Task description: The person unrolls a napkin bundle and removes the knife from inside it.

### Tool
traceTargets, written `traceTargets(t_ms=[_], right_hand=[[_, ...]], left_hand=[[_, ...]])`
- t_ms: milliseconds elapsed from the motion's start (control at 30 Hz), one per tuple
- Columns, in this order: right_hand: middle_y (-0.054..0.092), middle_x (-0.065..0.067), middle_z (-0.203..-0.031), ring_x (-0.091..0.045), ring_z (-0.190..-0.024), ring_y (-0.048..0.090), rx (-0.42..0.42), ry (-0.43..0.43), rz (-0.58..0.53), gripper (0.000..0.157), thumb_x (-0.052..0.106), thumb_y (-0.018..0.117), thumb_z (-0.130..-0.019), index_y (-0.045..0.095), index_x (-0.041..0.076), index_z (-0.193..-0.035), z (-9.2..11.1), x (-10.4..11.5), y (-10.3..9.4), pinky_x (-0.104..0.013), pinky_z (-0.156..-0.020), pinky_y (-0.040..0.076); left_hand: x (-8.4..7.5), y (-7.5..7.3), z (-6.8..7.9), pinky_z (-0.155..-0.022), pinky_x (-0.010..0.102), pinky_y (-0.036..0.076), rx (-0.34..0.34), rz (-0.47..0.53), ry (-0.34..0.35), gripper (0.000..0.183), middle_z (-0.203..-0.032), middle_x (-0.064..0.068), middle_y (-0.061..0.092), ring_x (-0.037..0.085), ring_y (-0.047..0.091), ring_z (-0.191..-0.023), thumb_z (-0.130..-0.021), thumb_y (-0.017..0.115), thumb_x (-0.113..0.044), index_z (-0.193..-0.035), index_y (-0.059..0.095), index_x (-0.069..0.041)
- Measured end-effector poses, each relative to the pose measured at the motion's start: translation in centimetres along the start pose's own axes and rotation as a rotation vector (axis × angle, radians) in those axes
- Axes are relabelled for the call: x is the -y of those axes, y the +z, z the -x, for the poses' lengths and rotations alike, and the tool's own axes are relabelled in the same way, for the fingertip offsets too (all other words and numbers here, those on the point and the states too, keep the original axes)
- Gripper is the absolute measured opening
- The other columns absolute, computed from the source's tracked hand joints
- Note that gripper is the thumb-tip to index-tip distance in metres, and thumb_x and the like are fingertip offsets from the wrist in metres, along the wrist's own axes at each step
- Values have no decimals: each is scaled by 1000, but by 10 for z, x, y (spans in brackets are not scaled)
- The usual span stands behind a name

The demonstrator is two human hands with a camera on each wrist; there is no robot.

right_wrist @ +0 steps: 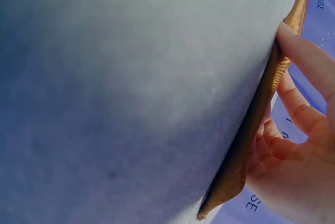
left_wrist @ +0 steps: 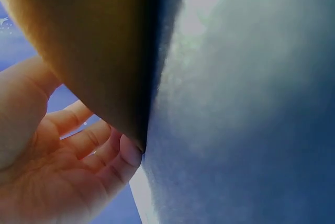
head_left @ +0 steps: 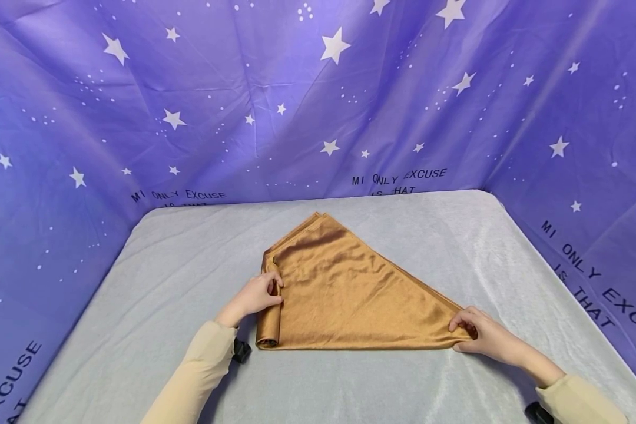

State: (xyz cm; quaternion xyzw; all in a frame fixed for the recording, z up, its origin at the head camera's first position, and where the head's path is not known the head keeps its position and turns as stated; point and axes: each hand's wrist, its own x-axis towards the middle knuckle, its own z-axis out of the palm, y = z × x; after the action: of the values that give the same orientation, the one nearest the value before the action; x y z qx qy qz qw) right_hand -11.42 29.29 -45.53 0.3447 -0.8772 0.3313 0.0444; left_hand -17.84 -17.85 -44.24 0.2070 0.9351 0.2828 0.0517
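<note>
The cloth (head_left: 350, 300), a glossy golden brown, lies on the table in the middle of the head view. It is folded in layers, with a straight edge nearest the person, a peak at the far side and a slanting edge that runs down to a narrow corner on the right. Its left side is wound into a roll (head_left: 268, 327); the near end of the roll shows a dark hollow ringed by cloth. Small wrinkles cross the upper part.

The left hand (head_left: 253, 294) reaches over the roll from the left, its fingers curled round it and the thumb tip resting at its right side, a narrow gap from the fingertips. The right hand (head_left: 487, 337) holds the right corner, thumb at the near edge and fingers bent on the slanting edge, moderately spread, with the cloth gathered between them.

Cream sleeves (head_left: 193, 371) cover both forearms, and a black device (head_left: 241, 350) sits under each wrist. The table (head_left: 381, 388) has a pale grey, velvety surface. Around it hangs a purple curtain (head_left: 297, 59) with white stars, dots and black lettering.
</note>
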Motion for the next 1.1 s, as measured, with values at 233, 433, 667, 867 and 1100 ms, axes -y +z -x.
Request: traceTargets(t_ms=[233,433,667,867,1100], right_hand=[[45,4,-79,-2,-71,38,-1,-3,-1,36,4,78,-58,54,12,-83,0,-1,0,-21,-56,32],[45,4,-79,-3,-71,38,-1,-4,-4,36,4,78,-58,54,12,-83,0,-1,-1,-22,-56,32],[45,3,-79,-3,-71,38,6,1,-4,35,4,78,-58,54,12,-83,1,-2,-1,-22,-56,32],[46,3,-80,-2,-71,38,5,5,-3,35,5,78,-58,55,12,-83,0,-2,-1,-22,-56,32],[45,6,-80,-2,-71,38,11,17,-3,33,7,78,-60,55,13,-84,-1,0,-1,-20,-57,32]], left_hand=[[1,0,0,-53,25,32,-7,42,-41,22,-64,2,44,12,38,-55,-73,67,-6,-89,51,-6],[2,-1,1,-52,25,33,-20,75,-52,21,-65,2,45,12,39,-55,-74,64,-4,-90,51,-5],[3,-1,4,-55,26,35,-44,106,-77,19,-69,3,47,13,41,-60,-75,62,-2,-90,51,-4],[7,-2,6,-59,27,36,-51,149,-80,18,-73,4,47,14,43,-65,-76,61,-2,-91,51,-3],[15,-3,10,-57,24,36,-89,299,-101,20,-76,5,46,14,43,-64,-73,60,3,-92,53,2]])
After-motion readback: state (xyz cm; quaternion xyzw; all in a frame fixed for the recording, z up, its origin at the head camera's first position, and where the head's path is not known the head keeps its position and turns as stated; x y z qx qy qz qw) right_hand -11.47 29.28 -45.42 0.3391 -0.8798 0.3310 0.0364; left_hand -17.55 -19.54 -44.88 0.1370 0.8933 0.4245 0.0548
